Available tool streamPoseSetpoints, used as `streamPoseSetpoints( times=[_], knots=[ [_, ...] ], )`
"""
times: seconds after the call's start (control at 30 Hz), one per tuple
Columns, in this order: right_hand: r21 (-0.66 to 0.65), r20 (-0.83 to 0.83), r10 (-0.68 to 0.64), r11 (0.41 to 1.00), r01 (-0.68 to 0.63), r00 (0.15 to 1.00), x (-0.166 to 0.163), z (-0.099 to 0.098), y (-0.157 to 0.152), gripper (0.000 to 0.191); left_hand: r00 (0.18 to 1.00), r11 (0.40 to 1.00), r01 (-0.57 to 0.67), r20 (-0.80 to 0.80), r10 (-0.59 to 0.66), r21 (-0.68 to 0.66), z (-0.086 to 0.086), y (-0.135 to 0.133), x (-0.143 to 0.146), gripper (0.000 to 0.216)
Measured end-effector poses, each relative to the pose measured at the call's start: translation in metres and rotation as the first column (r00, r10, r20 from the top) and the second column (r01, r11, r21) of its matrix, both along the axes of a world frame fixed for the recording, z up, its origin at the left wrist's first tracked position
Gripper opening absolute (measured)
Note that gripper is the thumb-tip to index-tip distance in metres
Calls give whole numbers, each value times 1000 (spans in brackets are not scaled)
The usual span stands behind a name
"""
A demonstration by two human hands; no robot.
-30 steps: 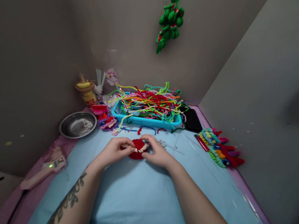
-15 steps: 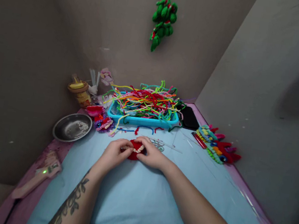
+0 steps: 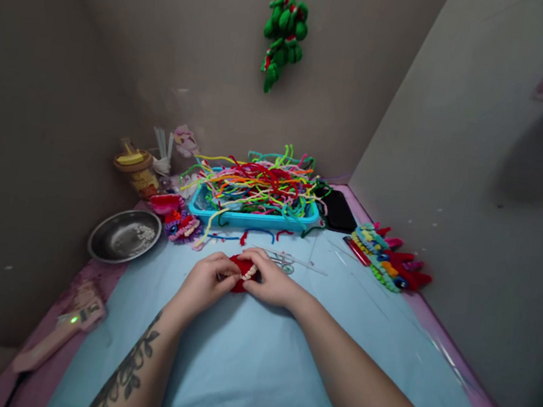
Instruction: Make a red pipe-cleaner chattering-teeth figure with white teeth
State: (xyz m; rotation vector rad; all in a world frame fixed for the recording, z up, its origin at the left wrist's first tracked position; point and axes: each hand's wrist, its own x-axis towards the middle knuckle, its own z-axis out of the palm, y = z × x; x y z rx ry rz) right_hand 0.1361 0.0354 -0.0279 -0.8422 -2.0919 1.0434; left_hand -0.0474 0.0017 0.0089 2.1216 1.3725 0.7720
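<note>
Both my hands meet at the middle of the light blue mat (image 3: 249,362). My left hand (image 3: 202,281) and my right hand (image 3: 268,280) are closed from either side on a small red fuzzy piece with a row of white teeth (image 3: 243,272). Fingers cover most of the red piece, so only its top and the teeth show. Small scissors (image 3: 286,264) lie just beyond my right hand.
A blue tray (image 3: 249,217) heaped with coloured pipe cleaners stands at the back. A metal bowl (image 3: 124,235) with white bits is at left, a pink glue gun (image 3: 59,332) nearer. Finished colourful figures (image 3: 387,260) and a black phone (image 3: 338,209) lie right. A green figure (image 3: 282,26) hangs on the wall.
My hands have closed further over the red piece, so less of it shows. The view has shifted slightly, and everything sits a little further left in the picture.
</note>
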Motion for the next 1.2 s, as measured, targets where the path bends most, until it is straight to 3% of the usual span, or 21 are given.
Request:
streamPoseSetpoints(
  times=[0.7, 1.2],
  knots=[
    [1, -7, 1, 1000, -1, 1000, 1, 1, 0, 53, 999, 999, 48, -20, -48, 4, 5, 0, 0, 13],
    [25, 0, 8, 1000, -8, 1000, 0, 1, 0, 51, 966, 989, 30, -257, 8, 145, -4, -2, 3, 11]
  ],
)
